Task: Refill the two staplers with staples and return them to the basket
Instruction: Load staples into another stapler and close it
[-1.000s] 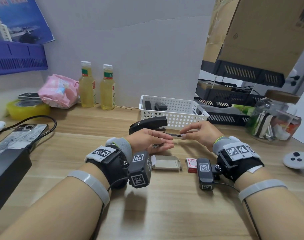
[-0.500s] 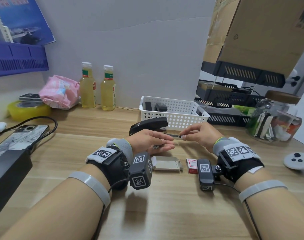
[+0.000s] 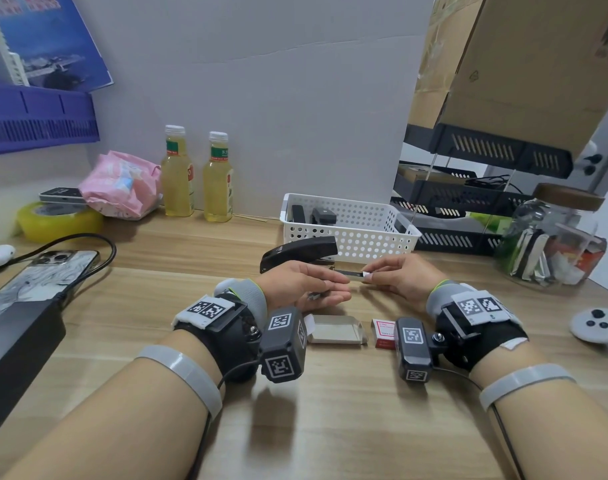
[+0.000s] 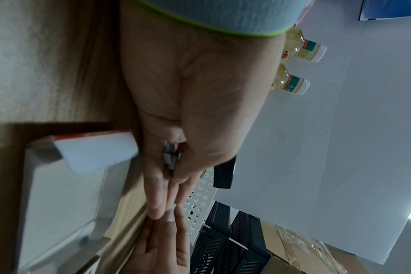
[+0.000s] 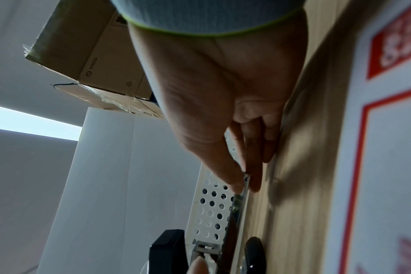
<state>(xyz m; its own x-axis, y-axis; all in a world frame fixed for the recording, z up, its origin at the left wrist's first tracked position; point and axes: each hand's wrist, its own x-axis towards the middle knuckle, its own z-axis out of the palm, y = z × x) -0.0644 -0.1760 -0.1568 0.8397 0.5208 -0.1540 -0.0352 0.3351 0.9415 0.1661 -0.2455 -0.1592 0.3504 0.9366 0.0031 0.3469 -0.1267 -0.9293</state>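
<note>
Head view, counter point(image 3: 330, 427): pale wood, carrying everything below.
Basket point(image 3: 361, 237): white, perforated, at the back of the counter just beyond the hands; two dark items lie in its left end, too hidden to name.
Stapler point(image 3: 297, 256): black, lid swung up and open, held above the counter just in front of the basket.
Left hand point(image 3: 302, 282): fingers and thumb wrapped round the lower part of the stapler; in the left wrist view metal parts show between palm and fingers.
Right hand point(image 3: 399, 278): thumb and forefinger pinch the near end of a staple strip point(image 3: 351, 274), the other fingers loosely tucked.
Staple strip, position: lies level between the two hands, its far end at the open channel of the stapler; the right wrist view shows it lined up along that metal channel.
Staple box tray point(image 3: 337, 329): open, grey, flat on the counter below the hands.
Staple box sleeve point(image 3: 383, 332): red and white, just right of the tray.
</note>
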